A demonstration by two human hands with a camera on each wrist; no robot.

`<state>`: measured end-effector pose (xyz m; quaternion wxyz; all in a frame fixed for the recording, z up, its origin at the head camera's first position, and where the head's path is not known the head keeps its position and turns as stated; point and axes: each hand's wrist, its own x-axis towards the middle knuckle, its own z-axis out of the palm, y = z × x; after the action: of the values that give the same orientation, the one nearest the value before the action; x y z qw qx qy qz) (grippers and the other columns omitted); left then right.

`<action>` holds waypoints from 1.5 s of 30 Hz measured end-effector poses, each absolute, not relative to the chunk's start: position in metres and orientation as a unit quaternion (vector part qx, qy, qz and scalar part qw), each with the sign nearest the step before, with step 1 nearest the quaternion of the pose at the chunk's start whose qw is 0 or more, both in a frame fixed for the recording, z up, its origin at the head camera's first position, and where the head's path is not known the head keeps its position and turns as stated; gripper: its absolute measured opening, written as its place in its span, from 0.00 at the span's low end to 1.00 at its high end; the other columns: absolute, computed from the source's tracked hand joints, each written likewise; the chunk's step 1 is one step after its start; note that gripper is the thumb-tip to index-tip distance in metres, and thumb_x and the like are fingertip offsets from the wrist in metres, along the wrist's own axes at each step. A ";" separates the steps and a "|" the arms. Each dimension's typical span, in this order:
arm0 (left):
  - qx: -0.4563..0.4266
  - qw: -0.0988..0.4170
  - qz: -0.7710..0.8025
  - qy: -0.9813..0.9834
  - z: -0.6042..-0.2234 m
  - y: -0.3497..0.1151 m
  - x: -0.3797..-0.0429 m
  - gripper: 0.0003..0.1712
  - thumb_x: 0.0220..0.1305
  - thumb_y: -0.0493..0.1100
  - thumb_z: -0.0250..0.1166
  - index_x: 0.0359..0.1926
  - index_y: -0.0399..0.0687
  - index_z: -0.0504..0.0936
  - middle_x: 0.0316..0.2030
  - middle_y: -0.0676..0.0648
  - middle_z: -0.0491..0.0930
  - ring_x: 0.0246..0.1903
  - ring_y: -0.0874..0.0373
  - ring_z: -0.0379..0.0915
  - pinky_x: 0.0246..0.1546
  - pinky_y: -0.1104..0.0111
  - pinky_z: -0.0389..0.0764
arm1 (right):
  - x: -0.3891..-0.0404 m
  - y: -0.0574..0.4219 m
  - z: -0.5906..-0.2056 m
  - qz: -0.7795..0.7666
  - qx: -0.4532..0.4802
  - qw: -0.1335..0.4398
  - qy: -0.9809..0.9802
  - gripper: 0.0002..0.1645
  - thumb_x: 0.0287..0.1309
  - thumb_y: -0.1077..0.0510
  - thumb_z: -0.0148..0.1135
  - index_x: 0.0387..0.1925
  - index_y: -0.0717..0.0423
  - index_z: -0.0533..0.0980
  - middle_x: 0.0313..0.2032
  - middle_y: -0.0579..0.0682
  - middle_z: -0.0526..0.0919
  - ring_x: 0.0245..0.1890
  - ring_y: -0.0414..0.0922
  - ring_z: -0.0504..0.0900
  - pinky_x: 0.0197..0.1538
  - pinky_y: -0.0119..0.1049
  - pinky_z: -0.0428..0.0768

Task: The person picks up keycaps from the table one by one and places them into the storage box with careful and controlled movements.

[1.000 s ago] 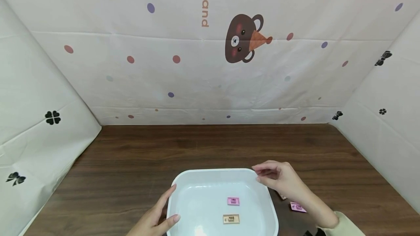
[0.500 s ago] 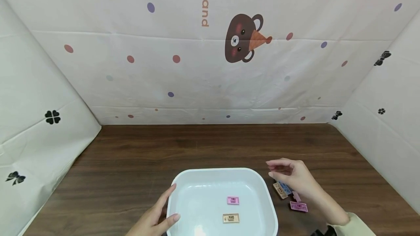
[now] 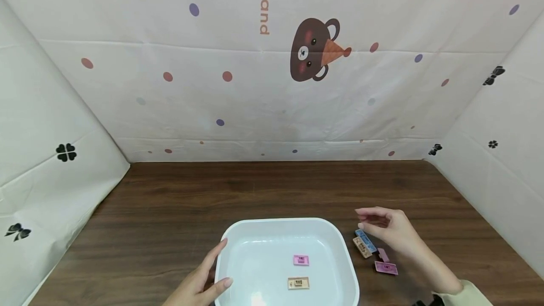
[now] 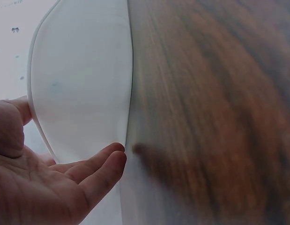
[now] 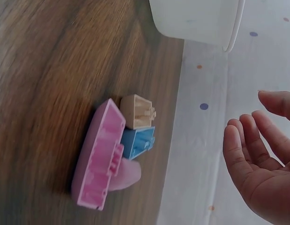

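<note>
My left hand (image 3: 199, 277) holds the near-left side of a white tray (image 3: 276, 225), thumb over the rim and fingers against the outer wall (image 4: 84, 84). Inside the tray lie a small pink hollow block (image 3: 301, 260) and a beige hollow block (image 3: 298, 283). To the tray's right, my right hand (image 3: 393, 228) hovers with loosely bent fingers and holds nothing. Below and beside it on the table are a blue block (image 3: 366, 241), a beige block (image 3: 362, 247), a long pink block (image 3: 386, 268) and a smaller pink piece (image 3: 383, 255). The right wrist view shows clips on the beige block (image 5: 137, 111).
A dark wooden table (image 3: 255, 188) carries everything. Behind it stands a white patterned sheet (image 3: 255, 98) with a bear print; white side sheets (image 3: 51, 122) close off the left and right.
My right hand has moved away from the tray's far-right corner to above the loose blocks, uncovering them. The left hand and the two blocks in the tray stay put.
</note>
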<state>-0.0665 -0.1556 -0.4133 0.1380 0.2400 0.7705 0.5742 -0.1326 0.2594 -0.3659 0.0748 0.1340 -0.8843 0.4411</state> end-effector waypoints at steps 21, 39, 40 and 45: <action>0.247 0.136 0.575 0.768 -0.415 -0.156 -0.067 0.39 0.66 0.39 0.53 0.67 0.34 0.40 0.47 0.26 0.68 0.41 0.64 0.75 0.32 0.70 0.78 | -0.129 0.278 -0.378 0.437 0.037 0.031 -0.898 0.20 0.48 0.62 0.67 0.44 0.68 0.77 0.37 0.58 0.83 0.30 0.33 0.78 0.35 0.28 0.75; 0.229 0.149 0.573 0.773 -0.413 -0.156 -0.066 0.39 0.66 0.41 0.54 0.68 0.35 0.40 0.50 0.26 0.66 0.41 0.64 0.75 0.32 0.70 0.78 | -0.121 0.293 -0.384 0.437 0.006 0.004 -0.899 0.23 0.49 0.59 0.67 0.46 0.68 0.76 0.38 0.58 0.82 0.31 0.32 0.77 0.34 0.29 0.76; 0.229 0.148 0.573 0.773 -0.413 -0.156 -0.066 0.39 0.66 0.41 0.54 0.68 0.35 0.40 0.50 0.25 0.65 0.41 0.64 0.75 0.32 0.70 0.78 | -0.120 0.293 -0.384 0.435 0.008 0.005 -0.900 0.23 0.49 0.59 0.67 0.46 0.68 0.76 0.39 0.58 0.82 0.31 0.32 0.77 0.34 0.29 0.76; 0.232 0.144 0.573 0.772 -0.414 -0.156 -0.066 0.39 0.66 0.40 0.54 0.68 0.35 0.41 0.51 0.25 0.64 0.41 0.64 0.75 0.32 0.70 0.78 | -0.118 0.296 -0.385 0.432 -0.005 -0.007 -0.902 0.24 0.49 0.59 0.67 0.47 0.68 0.76 0.40 0.59 0.82 0.32 0.32 0.77 0.34 0.28 0.76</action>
<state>-0.0661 -0.1555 -0.4138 0.1442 0.2318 0.7724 0.5734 -0.1180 0.2963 -0.3848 -0.0075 -0.0050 -0.9020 0.4317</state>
